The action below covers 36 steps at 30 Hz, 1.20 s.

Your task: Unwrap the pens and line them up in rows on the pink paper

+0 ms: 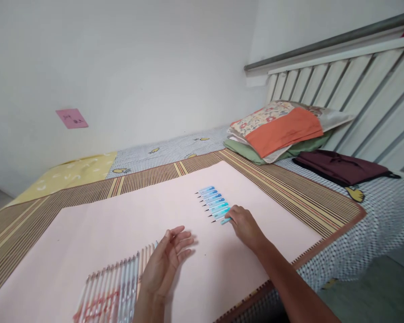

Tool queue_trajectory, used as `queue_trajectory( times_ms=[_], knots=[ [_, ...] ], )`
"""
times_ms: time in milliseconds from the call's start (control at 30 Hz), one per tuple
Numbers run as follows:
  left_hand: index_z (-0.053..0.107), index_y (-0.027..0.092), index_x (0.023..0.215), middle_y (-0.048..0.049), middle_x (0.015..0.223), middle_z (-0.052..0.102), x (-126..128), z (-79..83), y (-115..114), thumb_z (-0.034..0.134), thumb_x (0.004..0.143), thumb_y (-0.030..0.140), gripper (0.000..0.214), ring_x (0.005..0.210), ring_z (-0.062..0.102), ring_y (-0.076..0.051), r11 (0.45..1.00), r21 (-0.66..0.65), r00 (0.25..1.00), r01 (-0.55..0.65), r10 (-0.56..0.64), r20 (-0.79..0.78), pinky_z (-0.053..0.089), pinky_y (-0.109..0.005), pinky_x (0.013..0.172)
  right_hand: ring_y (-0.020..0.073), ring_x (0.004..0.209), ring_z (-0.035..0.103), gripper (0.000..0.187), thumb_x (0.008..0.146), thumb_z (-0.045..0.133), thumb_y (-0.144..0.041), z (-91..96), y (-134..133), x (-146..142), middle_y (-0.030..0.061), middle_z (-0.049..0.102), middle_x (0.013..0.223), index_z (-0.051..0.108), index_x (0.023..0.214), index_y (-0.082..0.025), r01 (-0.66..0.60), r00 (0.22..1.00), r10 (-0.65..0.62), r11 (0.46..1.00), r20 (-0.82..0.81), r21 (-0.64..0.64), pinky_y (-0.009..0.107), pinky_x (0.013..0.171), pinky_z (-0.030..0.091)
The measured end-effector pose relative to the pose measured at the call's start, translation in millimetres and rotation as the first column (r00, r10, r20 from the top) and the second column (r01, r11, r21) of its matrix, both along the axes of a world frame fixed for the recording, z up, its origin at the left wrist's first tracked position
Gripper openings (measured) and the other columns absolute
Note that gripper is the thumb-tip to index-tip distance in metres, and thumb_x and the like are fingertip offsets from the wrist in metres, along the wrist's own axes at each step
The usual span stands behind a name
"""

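On a pale pink sheet [128, 224], several short pens or pencils [212, 198] with dark pointed tips and blue bodies lie side by side, tips to the left. At the near end of this row, my right hand [244, 224] is closed in a pinch on a light teal pen-like piece [225, 220]; the fingers hide part of it. My left hand [170, 253] is open, fingers spread and slightly curled, holding nothing. Beneath and beside it, several long slim pens [111, 287] lie in a close row, some whitish with red marks, some peach, partly hidden by that hand.
The sheet lies on a striped mat [309, 202] over a checked bedcover [390, 211]. At the back right are stacked pillows [276, 128], a folded maroon cloth item [340, 166] and a white slatted headboard [350, 89]. A pink note [72, 118] is on the wall.
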<state>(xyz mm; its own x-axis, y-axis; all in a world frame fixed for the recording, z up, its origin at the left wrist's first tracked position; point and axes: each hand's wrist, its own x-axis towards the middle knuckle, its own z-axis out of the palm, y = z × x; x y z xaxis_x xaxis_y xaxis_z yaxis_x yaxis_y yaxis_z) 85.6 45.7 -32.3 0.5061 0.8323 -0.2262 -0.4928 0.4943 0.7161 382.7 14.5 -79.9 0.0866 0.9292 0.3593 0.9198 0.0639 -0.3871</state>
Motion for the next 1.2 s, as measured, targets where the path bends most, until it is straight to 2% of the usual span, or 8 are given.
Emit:
queue_trajectory(
  times_ms=[233,633,767,967,1200],
  knots=[
    [0.074,0.014,0.113,-0.0149,0.111,0.076,2,1.9,-1,0.060,0.097,0.041,0.034,0.099,0.072,-0.027,1.000,0.004,1.000,0.000,0.000,-0.012,0.058,-0.042,0.088,0.0208,0.094,0.059,0.021,0.094,0.054,-0.009,1.7,8,-3,0.0069,0.067,0.100,0.072,0.097,-0.019,0.077,0.993,-0.071,0.995,0.098,-0.056,0.032,0.081,0.036],
    [0.074,0.015,0.112,-0.0144,0.109,0.076,3,3.6,-4,0.059,0.097,0.041,0.034,0.098,0.072,-0.026,1.000,0.008,1.000,0.006,-0.006,-0.028,0.058,-0.041,0.088,0.0207,0.093,0.059,0.019,0.097,0.053,-0.013,2.2,6,-4,0.0066,0.067,0.098,0.070,0.093,-0.020,0.117,0.987,-0.111,0.992,0.115,-0.043,0.032,0.080,0.034],
    [0.074,0.015,0.111,-0.0143,0.110,0.076,2,3.3,-3,0.059,0.097,0.041,0.033,0.099,0.072,-0.026,1.000,0.008,1.000,0.008,-0.008,-0.028,0.058,-0.041,0.088,0.0211,0.093,0.059,0.017,0.094,0.055,-0.011,3.2,6,-4,0.0070,0.067,0.099,0.069,0.093,-0.020,0.111,0.990,-0.107,0.993,0.095,-0.043,0.032,0.080,0.035],
    [0.074,0.015,0.111,-0.0144,0.110,0.076,2,2.4,-1,0.062,0.096,0.041,0.033,0.098,0.072,-0.026,1.000,0.018,1.000,-0.001,0.002,-0.031,0.057,-0.042,0.088,0.0226,0.097,0.059,0.018,0.090,0.056,-0.010,5.2,-2,8,0.0077,0.067,0.103,0.066,0.099,-0.021,0.165,0.986,-0.166,0.985,0.015,0.048,0.033,0.083,0.038],
    [0.074,0.014,0.112,-0.0146,0.109,0.076,1,3.0,-1,0.061,0.096,0.041,0.034,0.097,0.072,-0.026,1.000,0.015,0.999,-0.004,0.005,-0.035,0.057,-0.042,0.088,0.0212,0.093,0.061,0.015,0.089,0.059,-0.013,4.1,-6,14,0.0064,0.067,0.101,0.067,0.098,-0.021,0.169,0.985,-0.169,0.986,-0.033,-0.005,0.032,0.082,0.040]
  ],
)
